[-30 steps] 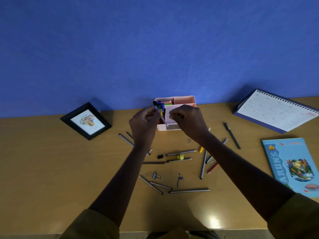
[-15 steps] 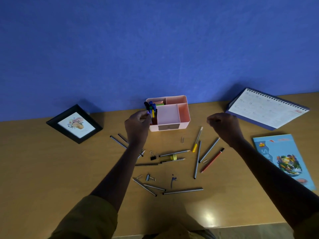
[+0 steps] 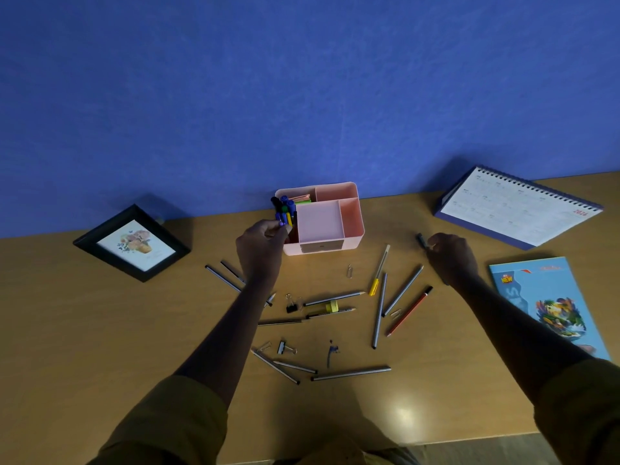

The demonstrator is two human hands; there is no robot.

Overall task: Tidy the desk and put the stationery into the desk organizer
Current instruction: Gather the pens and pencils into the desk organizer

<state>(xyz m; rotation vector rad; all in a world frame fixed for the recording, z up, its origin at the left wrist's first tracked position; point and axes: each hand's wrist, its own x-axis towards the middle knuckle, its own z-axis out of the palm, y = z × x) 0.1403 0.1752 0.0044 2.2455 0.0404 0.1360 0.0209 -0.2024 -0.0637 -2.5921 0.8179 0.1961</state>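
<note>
Far left: picture frame (image 3: 131,244) with a flower print, flat on the desk (image 3: 84,330), no readable text. Left hand (image 3: 260,245) pinched narrow on a purple-tipped pen (image 3: 281,223), right at the left front corner of the pink organizer (image 3: 352,226). Left compartment already packed with upright markers (image 3: 283,206), blue, black, green, yellow caps. Small label on the organizer's front drawer, too small to read. Loose on the desk below the hands: grey pencils (image 3: 349,373), binder clips (image 3: 292,307), a paper clip (image 3: 350,270), a yellow-capped pen (image 3: 379,270), a red pencil (image 3: 409,311). All well apart from the organizer, nearest ones just below it. Right hand (image 3: 451,256) curled shut around a dark pen (image 3: 421,239), only the tip showing past the fingers, right of the organizer and clear of it. Upper right: spiral calendar (image 3: 516,209), year in red at its corner, digits not sharp enough to confirm. Far right: blue book (image 3: 547,303), "NEW" in yellow at top left, large title letters partly hidden by the arm.
</note>
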